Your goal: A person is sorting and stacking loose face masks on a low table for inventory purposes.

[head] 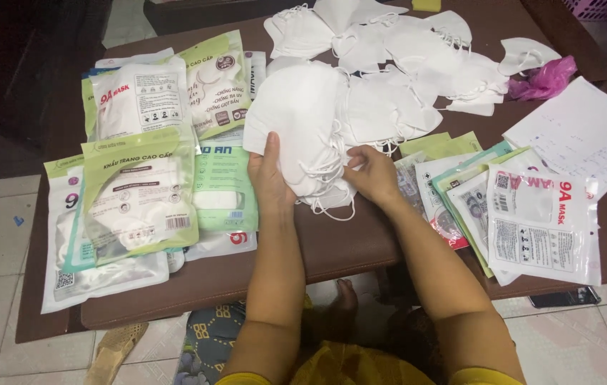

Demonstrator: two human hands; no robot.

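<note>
The left hand (269,177) grips a thick stack of soft white folded face masks (302,125) from below, in the middle of the dark brown table (332,249). The right hand (371,173) pinches the stack's thin white ear loops (332,171). Filled green and clear plastic packs (139,192) lie just left. Flat empty packs (538,221) lie to the right.

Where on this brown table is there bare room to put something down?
Bare brown table shows along the near edge, between the filled packets on the left and the empty pouches on the right, under the forearms. A smaller bare patch lies at the far right corner, beyond the pink bag. The far middle is crowded with loose white masks.
</note>
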